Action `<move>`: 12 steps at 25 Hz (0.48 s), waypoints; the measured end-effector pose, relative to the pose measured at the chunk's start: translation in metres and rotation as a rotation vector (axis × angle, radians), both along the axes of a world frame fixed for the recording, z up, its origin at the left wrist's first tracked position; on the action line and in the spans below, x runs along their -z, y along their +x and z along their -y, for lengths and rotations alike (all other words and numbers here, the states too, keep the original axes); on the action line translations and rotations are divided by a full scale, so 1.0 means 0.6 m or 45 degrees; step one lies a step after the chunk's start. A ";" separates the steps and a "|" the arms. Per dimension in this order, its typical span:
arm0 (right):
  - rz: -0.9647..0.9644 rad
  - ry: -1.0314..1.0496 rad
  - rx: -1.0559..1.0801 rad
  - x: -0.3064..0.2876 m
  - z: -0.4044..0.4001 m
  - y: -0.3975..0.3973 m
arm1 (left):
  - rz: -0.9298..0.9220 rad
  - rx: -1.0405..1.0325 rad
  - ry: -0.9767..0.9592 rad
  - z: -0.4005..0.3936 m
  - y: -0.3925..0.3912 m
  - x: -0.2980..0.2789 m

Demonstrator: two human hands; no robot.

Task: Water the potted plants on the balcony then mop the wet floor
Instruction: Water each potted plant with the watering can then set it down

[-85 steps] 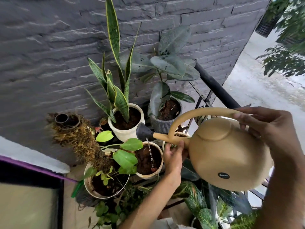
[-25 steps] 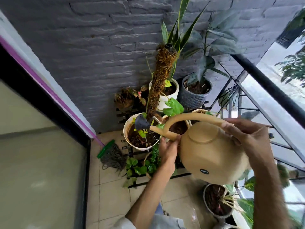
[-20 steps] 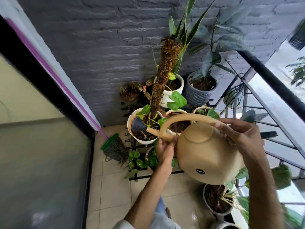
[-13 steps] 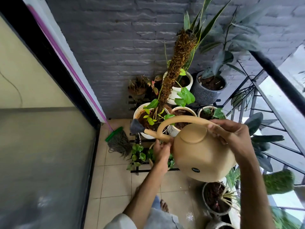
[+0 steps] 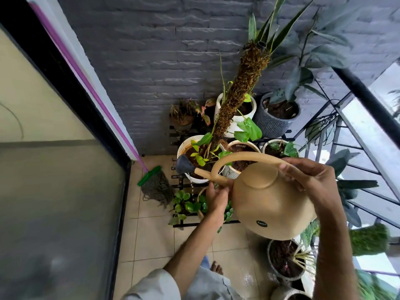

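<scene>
I hold a tan watering can (image 5: 272, 204) tilted to the left over the plant stand. My right hand (image 5: 311, 180) grips its arched handle at the top. My left hand (image 5: 216, 197) holds the base of the spout from below. The dark rose head (image 5: 183, 165) hangs over the edge of a white pot with a moss pole (image 5: 190, 156), and drops fall toward a small low plant with round green leaves (image 5: 186, 203). A mop with a green head (image 5: 154, 185) and purple handle leans against the wall corner on the left.
More pots stand on the black rack: a white snake-plant pot (image 5: 249, 111), a grey ribbed pot (image 5: 277, 122) and a brown-soil pot (image 5: 242, 156). Another pot (image 5: 283, 258) stands on wet tiles at lower right. The black railing (image 5: 365, 94) runs on the right, a glass door (image 5: 60, 191) on the left.
The view has pulled back and turned left, showing more floor and the mop. The can's spout has moved from the upper pots down past the moss-pole pot toward the low plant.
</scene>
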State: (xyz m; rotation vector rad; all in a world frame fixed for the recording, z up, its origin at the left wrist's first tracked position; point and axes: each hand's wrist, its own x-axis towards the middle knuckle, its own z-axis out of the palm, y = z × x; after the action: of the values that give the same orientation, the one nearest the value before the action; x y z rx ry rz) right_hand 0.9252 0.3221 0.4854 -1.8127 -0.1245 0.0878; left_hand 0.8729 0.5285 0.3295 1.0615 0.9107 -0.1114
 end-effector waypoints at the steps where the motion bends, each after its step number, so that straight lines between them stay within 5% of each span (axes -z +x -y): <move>1: -0.002 -0.011 0.008 -0.001 -0.002 0.004 | 0.002 0.001 0.008 -0.002 0.002 0.002; 12: 0.015 -0.172 -0.024 0.002 -0.030 0.029 | 0.026 -0.053 -0.229 -0.032 0.014 0.026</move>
State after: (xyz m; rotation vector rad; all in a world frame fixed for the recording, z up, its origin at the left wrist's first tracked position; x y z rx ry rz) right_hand 0.9426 0.3400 0.4843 -1.9473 -0.1470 0.1010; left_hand 0.8813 0.5477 0.3137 0.8751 0.8863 -0.1449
